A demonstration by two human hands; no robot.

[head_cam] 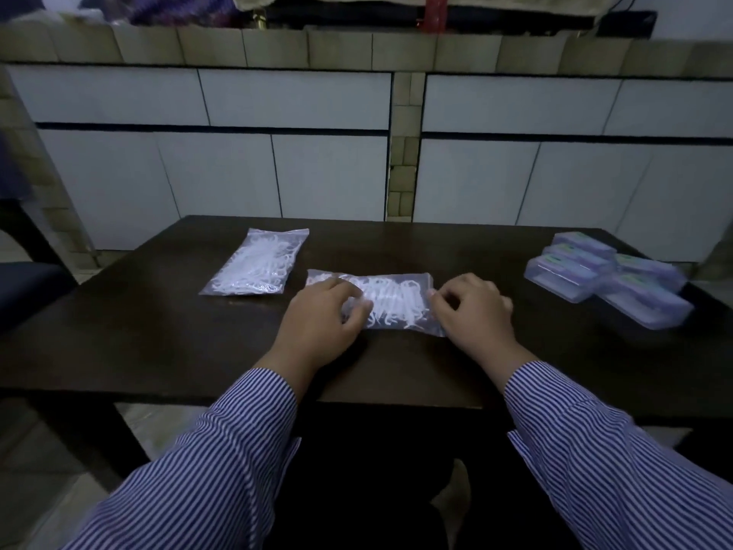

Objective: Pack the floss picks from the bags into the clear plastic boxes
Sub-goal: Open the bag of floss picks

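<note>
The left hand (325,311) presses curled fingers on the near bag (386,301) at table (158,331) centre; the right hand (472,307) pinches its right edge. Step in hand is likely opening this bag. Next, unseal it, then reach the clear boxes (607,285) lying well right of it; a second bag (258,262) lies just left.

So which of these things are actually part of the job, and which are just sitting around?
Part of the job:
- near bag of floss picks, held by the left hand and right hand
- far bag of floss picks, untouched
- clear plastic boxes, stacked at the table's right

Just there:
- dark table
- tiled counter behind
- cloth on top
</note>
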